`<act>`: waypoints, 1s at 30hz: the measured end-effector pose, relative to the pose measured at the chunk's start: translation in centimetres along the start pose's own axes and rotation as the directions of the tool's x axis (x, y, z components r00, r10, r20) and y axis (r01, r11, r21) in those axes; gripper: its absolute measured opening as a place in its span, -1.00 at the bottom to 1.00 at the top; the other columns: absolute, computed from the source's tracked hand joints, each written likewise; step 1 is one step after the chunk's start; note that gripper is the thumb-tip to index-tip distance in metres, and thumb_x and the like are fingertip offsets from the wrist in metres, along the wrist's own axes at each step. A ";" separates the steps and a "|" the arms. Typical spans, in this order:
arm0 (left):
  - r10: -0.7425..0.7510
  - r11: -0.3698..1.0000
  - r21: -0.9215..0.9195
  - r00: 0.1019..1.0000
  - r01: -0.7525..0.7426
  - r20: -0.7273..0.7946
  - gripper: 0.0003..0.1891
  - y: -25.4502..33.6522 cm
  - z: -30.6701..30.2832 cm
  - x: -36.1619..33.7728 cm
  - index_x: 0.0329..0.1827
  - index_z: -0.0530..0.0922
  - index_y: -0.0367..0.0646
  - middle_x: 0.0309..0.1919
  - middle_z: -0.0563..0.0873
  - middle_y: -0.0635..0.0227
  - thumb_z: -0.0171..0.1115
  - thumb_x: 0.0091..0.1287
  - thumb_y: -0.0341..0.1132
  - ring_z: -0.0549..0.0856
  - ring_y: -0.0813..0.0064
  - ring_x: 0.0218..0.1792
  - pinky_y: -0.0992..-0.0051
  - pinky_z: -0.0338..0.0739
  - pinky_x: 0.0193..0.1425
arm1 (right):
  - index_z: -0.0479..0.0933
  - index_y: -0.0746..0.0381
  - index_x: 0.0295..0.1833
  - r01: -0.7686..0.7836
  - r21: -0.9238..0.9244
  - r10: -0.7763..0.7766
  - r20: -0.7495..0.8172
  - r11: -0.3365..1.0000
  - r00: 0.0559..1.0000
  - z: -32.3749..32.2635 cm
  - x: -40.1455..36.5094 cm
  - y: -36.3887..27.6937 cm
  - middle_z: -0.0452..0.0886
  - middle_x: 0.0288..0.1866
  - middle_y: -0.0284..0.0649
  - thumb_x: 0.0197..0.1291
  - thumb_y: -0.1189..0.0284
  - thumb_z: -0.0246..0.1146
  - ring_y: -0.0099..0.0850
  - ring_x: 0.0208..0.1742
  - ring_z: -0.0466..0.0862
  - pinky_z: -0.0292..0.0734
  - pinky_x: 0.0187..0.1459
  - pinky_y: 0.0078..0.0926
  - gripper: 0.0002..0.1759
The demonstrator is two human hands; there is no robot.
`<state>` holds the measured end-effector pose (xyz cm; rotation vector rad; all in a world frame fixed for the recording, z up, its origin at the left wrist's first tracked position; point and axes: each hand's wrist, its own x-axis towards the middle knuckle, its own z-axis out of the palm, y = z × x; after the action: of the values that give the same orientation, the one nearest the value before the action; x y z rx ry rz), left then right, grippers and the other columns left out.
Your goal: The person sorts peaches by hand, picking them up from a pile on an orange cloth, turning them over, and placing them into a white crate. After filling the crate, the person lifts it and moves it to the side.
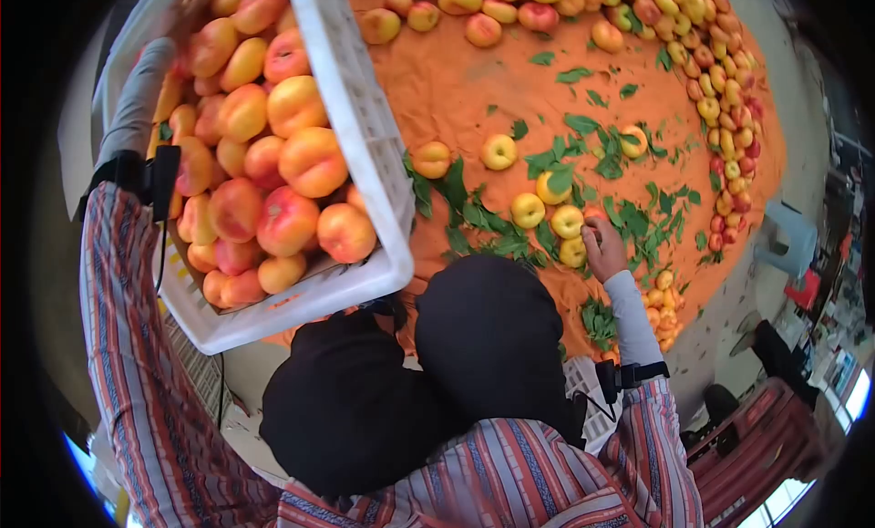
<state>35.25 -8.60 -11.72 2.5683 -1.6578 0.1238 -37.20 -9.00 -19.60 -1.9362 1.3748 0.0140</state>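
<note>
A white crate (357, 108) heaped with peaches (312, 161) is held up over the left edge of the orange cloth (456, 81) by the grey-sleeved left arm (137, 99). The left hand itself is lost behind the crate's outer wall, so its grip cannot be told. The right hand (603, 248) is laid with curled fingers against a cluster of yellow fruit (567, 222) among scattered leaves (474, 213) near the cloth's near edge, which is hidden by dark-clad knees (492, 336); whether a fruit is clasped cannot be made out.
</note>
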 end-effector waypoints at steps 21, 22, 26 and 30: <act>-0.008 0.889 -0.450 0.980 -0.083 -0.198 -0.63 4.0 -10.9 -14.5 0.17 0.43 -0.16 0.20 0.44 0.28 0.00 0.37 -0.21 0.34 0.46 0.26 0.50 0.15 0.34 | 0.30 0.33 0.08 0.103 0.085 -0.093 -0.111 0.991 0.989 8.9 5.0 -1.4 0.45 -0.05 -0.08 0.07 0.29 0.22 -0.21 -0.06 0.51 0.52 -0.14 -0.35 -0.48; 0.001 0.872 -0.479 0.981 -0.096 -0.196 -0.64 5.0 -11.7 -15.3 0.16 0.44 -0.17 0.19 0.45 0.27 -0.01 0.37 -0.24 0.34 0.46 0.26 0.48 0.14 0.34 | 0.30 0.34 0.10 -0.094 0.465 0.098 0.016 0.880 0.995 8.2 5.4 -1.8 0.47 -0.04 -0.10 0.12 0.29 0.18 -0.25 -0.08 0.53 0.54 -0.16 -0.36 -0.50; -0.021 0.728 -0.679 0.986 -0.098 -0.164 -0.68 8.0 -13.5 -17.7 0.12 0.47 -0.21 0.08 0.54 0.33 0.03 0.36 -0.31 0.47 0.53 0.12 0.53 0.30 0.22 | 0.28 0.32 0.14 -0.351 0.903 0.032 0.354 0.249 0.935 4.9 5.6 -4.4 0.49 -0.02 -0.17 0.25 0.28 0.03 -0.38 -0.11 0.58 0.61 -0.27 -0.44 -0.57; 0.079 0.604 -0.791 0.995 -0.095 -0.060 -0.69 14.8 -15.2 -19.4 0.10 0.45 -0.25 -0.02 0.57 0.33 0.03 0.29 -0.49 0.54 0.58 -0.04 0.56 0.39 0.10 | 0.26 0.30 0.16 -0.326 0.932 -0.207 0.354 0.158 0.912 0.2 4.7 -11.3 0.49 -0.01 -0.16 0.28 0.30 -0.02 -0.35 -0.13 0.59 0.61 -0.27 -0.44 -0.59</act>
<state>13.50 4.58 1.57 1.7774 -1.3667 -0.4865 -25.95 -11.05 -15.32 -0.6029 0.7319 -0.3614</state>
